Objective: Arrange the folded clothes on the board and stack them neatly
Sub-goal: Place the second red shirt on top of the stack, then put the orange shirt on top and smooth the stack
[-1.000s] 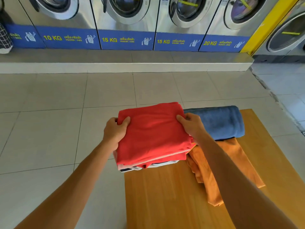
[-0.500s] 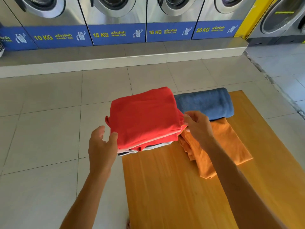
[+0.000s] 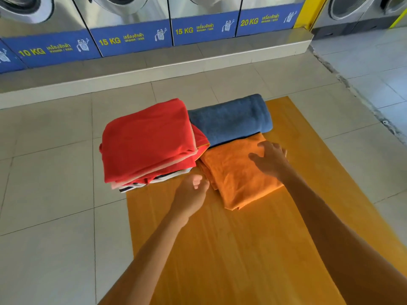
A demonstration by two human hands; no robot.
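A stack of folded clothes with a red garment [image 3: 147, 139] on top sits at the far left corner of the wooden board [image 3: 237, 249], overhanging its left edge. A folded blue towel [image 3: 231, 119] lies behind a folded orange garment [image 3: 237, 179] on the board. My right hand [image 3: 269, 158] rests flat on the orange garment's far right part, fingers spread. My left hand [image 3: 190, 194] hovers just in front of the red stack near the orange garment's left edge, fingers loosely curled, holding nothing.
The board lies on a tiled floor [image 3: 48, 183]. A raised step [image 3: 154, 67] runs along the back, carrying a row of washing machines [image 3: 127, 23] with blue labels. A rough floor seam [image 3: 352, 84] runs at the right.
Both hands let go of the red stack, which now rests on the board's corner. My right hand moved onto the orange garment; my left hand moved right, in front of the stack.
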